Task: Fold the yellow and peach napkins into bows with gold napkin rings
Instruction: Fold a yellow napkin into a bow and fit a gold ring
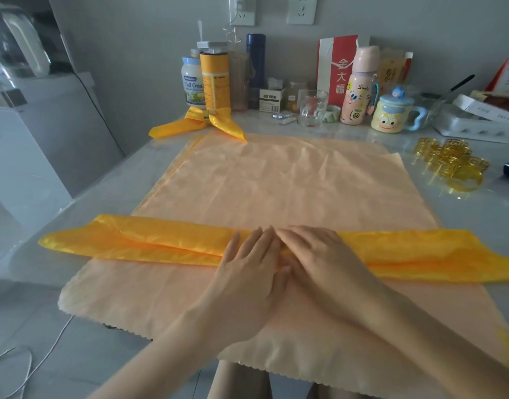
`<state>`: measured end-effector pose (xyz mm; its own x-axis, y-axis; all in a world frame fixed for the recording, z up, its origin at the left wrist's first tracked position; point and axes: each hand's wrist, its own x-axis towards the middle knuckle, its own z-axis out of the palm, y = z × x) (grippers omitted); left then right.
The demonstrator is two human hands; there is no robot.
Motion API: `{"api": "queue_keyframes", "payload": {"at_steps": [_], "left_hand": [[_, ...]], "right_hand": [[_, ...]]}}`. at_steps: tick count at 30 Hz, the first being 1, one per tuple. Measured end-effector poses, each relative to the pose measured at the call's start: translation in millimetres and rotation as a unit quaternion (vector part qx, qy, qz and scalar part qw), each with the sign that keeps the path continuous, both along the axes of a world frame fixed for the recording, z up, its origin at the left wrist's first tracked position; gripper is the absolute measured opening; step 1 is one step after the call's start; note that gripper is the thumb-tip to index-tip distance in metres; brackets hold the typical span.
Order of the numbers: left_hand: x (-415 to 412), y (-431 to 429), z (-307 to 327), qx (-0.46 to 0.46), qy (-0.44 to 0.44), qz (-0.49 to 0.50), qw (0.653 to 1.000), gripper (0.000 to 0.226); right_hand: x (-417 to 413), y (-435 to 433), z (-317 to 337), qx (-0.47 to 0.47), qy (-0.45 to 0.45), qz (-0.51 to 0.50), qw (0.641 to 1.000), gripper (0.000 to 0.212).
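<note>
A yellow napkin (pixel 149 243), folded into a long flat band, lies across a spread peach napkin (pixel 276 182) on the table. My left hand (pixel 253 266) and my right hand (pixel 313 251) press flat side by side on the band's middle, fingers straight and fingertips meeting. A yellow napkin bow (pixel 198 122) held by a gold ring sits at the back left. Several loose gold napkin rings (pixel 449 162) lie in a heap at the right.
Along the back wall stand jars, an orange can (pixel 214 79), a glass (pixel 312 109), a pink bottle (pixel 358 87), a cartoon mug (pixel 391 112) and a red bag. A white tray (pixel 472 125) sits at the far right. A white cable (pixel 46 355) trails below the table's near edge.
</note>
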<state>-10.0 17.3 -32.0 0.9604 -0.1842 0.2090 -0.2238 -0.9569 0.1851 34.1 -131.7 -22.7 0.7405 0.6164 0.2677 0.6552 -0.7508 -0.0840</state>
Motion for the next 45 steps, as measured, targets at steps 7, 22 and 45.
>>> {"api": "queue_keyframes", "payload": {"at_steps": [7, 22, 45], "left_hand": [[3, 15, 6, 0.058, -0.122, -0.089, 0.987, 0.048], [0, 32, 13, 0.054, -0.108, -0.151, 0.981, 0.013], [-18, 121, 19, 0.01, 0.108, 0.11, 0.988, 0.072]], "right_hand": [[0, -16, 2, -0.047, 0.083, 0.036, 0.995, 0.092], [-13, -29, 10, -0.042, -0.006, 0.059, 0.997, 0.058], [6, 11, 3, -0.076, 0.074, -0.026, 0.994, 0.112]]}}
